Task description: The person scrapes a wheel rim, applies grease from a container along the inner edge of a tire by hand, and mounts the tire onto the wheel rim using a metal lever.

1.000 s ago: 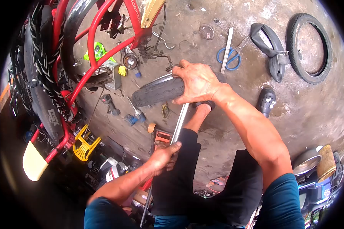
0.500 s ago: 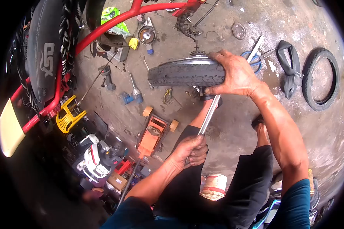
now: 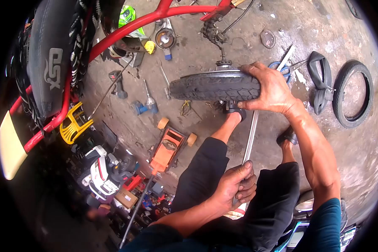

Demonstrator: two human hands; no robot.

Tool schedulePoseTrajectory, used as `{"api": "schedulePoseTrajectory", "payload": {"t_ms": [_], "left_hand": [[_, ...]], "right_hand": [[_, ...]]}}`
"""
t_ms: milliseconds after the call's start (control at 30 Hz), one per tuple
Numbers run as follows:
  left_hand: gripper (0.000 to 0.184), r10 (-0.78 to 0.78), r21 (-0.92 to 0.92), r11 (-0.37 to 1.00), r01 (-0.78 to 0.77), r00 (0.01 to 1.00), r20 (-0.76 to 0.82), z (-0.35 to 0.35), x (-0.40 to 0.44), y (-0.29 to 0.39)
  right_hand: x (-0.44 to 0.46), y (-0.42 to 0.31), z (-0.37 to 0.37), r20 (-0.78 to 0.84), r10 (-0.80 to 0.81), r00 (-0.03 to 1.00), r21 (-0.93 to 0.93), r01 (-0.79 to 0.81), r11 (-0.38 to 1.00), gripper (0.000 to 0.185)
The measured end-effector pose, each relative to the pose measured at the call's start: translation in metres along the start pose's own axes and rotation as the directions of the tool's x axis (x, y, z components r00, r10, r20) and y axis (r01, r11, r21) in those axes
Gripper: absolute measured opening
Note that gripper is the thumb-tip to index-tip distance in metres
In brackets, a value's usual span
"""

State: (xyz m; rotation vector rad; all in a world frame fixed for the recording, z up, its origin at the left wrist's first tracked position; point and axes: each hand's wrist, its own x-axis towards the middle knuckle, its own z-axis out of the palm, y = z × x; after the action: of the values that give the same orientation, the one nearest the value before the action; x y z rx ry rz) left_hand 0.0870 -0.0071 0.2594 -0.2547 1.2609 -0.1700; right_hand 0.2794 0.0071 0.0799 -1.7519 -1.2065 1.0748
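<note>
A small wheel with a black treaded tyre [image 3: 216, 87] is held edge-on in front of me, its threaded axle [image 3: 223, 55] pointing away. My right hand [image 3: 269, 89] grips the tyre's right end, thumb on the near side and fingers over the far side. Below it, my left hand [image 3: 237, 185] is closed around a long silver metal bar [image 3: 251, 136]. The bar's upper end reaches up beneath my right hand and the wheel, where its tip is hidden. Behind the wheel hangs a greasy chain [image 3: 212, 33] by the red frame [image 3: 132, 26].
On the floor lie a bare tyre [image 3: 337, 94], a folded inner tube [image 3: 321, 84], blue-handled scissors [image 3: 283, 69], an impact wrench [image 3: 145, 107], a drill [image 3: 118, 84] and pliers [image 3: 185, 108]. An orange floor jack [image 3: 167, 151] and a yellow plastic chair [image 3: 74, 125] stand at left.
My left hand has moved right and closer to my body with the bar, which now stands steeper. The wheel and my right hand have shifted slightly right and down in view.
</note>
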Motion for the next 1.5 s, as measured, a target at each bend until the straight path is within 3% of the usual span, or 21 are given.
{"api": "schedulePoseTrajectory", "payload": {"t_ms": [167, 200, 233, 300, 400, 467, 533, 600, 667, 733, 833, 933, 967, 1033, 1167, 1233, 1267, 1333, 1367, 1400, 1500], "left_hand": [[0.035, -0.002, -0.189, 0.982, 0.007, 1.000, 0.027, 0.043, 0.005, -0.029], [0.034, 0.028, -0.363, 0.932, -0.017, 0.999, 0.025, 0.065, 0.005, -0.040], [0.034, 0.068, -0.394, 0.918, -0.038, 0.996, 0.063, 0.078, 0.011, -0.044], [0.034, 0.046, -0.275, 0.957, -0.095, 0.983, -0.179, 0.078, 0.021, -0.049], [0.035, -0.078, 0.048, 0.994, 0.094, 0.963, -0.258, 0.025, -0.019, -0.032], [0.027, 0.105, 0.279, 0.960, 0.000, 0.926, -0.362, -0.002, -0.050, -0.031], [0.026, 0.430, 0.671, 0.732, -0.120, 0.845, -0.318, -0.037, -0.068, -0.031], [0.028, 0.532, 0.780, 0.615, -0.117, 0.792, -0.300, -0.064, -0.079, -0.023], [0.030, 0.695, 0.922, 0.380, -0.072, 0.680, -0.233, -0.099, -0.075, -0.009], [0.031, 0.862, 0.991, 0.134, 0.000, 0.492, -0.117, -0.127, -0.056, 0.000], [0.035, 0.817, 0.982, 0.190, -0.018, 0.557, -0.148, -0.179, -0.015, 0.018], [0.045, 0.814, 0.994, -0.094, 0.061, 0.579, 0.041, -0.207, 0.028, 0.050], [0.046, 0.843, 0.984, -0.175, 0.038, 0.523, 0.130, -0.226, 0.049, 0.057], [0.045, 0.837, 0.979, -0.202, 0.016, 0.522, 0.164, -0.227, 0.067, 0.077], [0.042, 0.778, 0.920, -0.390, -0.037, 0.521, 0.351, -0.235, 0.088, 0.109], [0.041, 0.750, 0.905, -0.423, -0.030, 0.550, 0.369, -0.232, 0.102, 0.122], [0.038, 0.764, 0.891, -0.447, -0.083, 0.483, 0.428, -0.236, 0.114, 0.124], [0.037, 0.733, 0.853, -0.503, -0.136, 0.456, 0.505, -0.243, 0.135, 0.126], [0.037, 0.718, 0.830, -0.537, -0.151, 0.435, 0.543, -0.245, 0.144, 0.129], [0.034, 0.689, 0.790, -0.584, -0.184, 0.401, 0.603, -0.247, 0.149, 0.129], [0.029, 0.651, 0.710, -0.671, -0.213, 0.288, 0.702, -0.247, 0.158, 0.129]], "right_hand": [[0.001, -0.017, 0.008, 0.026, 0.093, 0.995, -0.046, -0.092, 0.995, 0.084], [-0.001, -0.031, 0.018, 0.025, 0.115, 0.993, -0.051, -0.113, 0.992, 0.086], [-0.005, -0.046, 0.036, -0.031, 0.095, 0.995, -0.074, -0.097, 0.993, 0.089], [-0.001, -0.058, 0.053, 0.065, 0.011, 0.998, -0.144, -0.001, 0.990, 0.088], [0.010, -0.051, 0.045, 0.032, 0.001, 1.000, -0.130, 0.004, 0.991, 0.083], [0.029, -0.047, 0.016, 0.103, 0.092, 0.990, -0.171, -0.074, 0.982, 0.081], [0.029, -0.041, 0.010, 0.087, 0.071, 0.994, -0.224, -0.050, 0.973, 0.084], [0.021, -0.038, 0.013, 0.063, 0.052, 0.997, -0.287, -0.031, 0.957, 0.086], [0.018, -0.041, 0.016, 0.051, 0.069, 0.996, -0.277, -0.052, 0.960, 0.089], [0.022, -0.044, 0.018, 0.047, 0.073, 0.996, -0.322, -0.054, 0.945, 0.093], [0.019, -0.053, 0.021, 0.057, 0.078, 0.995, -0.331, -0.055, 0.942, 0.093], [0.015, -0.037, 0.026, -0.005, 0.028, 1.000, -0.223, -0.028, 0.975, 0.105], [0.007, -0.030, 0.033, -0.035, 0.007, 0.999, -0.165, -0.013, 0.986, 0.108], [-0.008, -0.005, 0.040, -0.246, -0.097, 0.964, 0.209, 0.151, 0.966, 0.105], [-0.064, 0.099, 0.048, -0.441, -0.023, 0.897, -0.083, -0.015, 0.996, 0.097], [-0.076, 0.114, 0.054, -0.484, 0.111, 0.868, 0.174, -0.029, 0.984, 0.092], [-0.083, 0.136, 0.056, -0.500, 0.122, 0.857, 0.293, 0.035, 0.955, 0.090], [-0.092, 0.168, 0.059, -0.528, 0.145, 0.837, 0.513, 0.178, 0.840, 0.087], [-0.092, 0.173, 0.062, -0.555, 0.082, 0.828, 0.460, 0.224, 0.859, 0.099], [-0.091, 0.178, 0.068, -0.621, 0.075, 0.780, 0.369, 0.208, 0.906, 0.089], [-0.081, 0.173, 0.078, -0.711, 0.071, 0.699, 0.420, 0.342, 0.841, 0.073]]}}
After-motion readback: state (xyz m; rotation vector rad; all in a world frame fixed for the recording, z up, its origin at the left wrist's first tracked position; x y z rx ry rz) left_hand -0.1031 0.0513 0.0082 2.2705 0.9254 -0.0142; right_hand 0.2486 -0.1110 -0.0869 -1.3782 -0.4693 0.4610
